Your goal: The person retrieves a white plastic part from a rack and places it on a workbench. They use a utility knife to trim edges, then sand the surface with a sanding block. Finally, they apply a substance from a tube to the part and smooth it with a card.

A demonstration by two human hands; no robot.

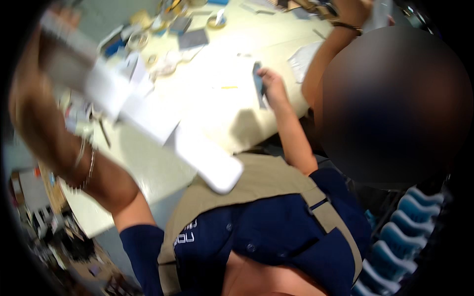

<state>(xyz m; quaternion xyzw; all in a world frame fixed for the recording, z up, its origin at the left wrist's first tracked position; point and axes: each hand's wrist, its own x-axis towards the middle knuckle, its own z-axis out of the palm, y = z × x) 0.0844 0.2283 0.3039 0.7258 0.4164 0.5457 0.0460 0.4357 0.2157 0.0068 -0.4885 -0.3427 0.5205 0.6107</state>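
Note:
My left hand (43, 61) is raised at the far left and smeared by motion, with a bracelet on its wrist. It grips one end of a long white piece (158, 121), which slants down to the right over the table. The piece's near end is rounded, close to my apron. My right hand (274, 89), right of the middle, pinches a flat blue-grey strip (258, 78) at the table top. I cannot make out what either piece is made of.
On the pale table (158, 182) lie a grey sheet (193, 39), a tape roll (216, 21) and scattered scraps. A co-worker's arm (321, 64) reaches in at the right. Teal-and-white curved pieces (402, 239) stand in a row at lower right.

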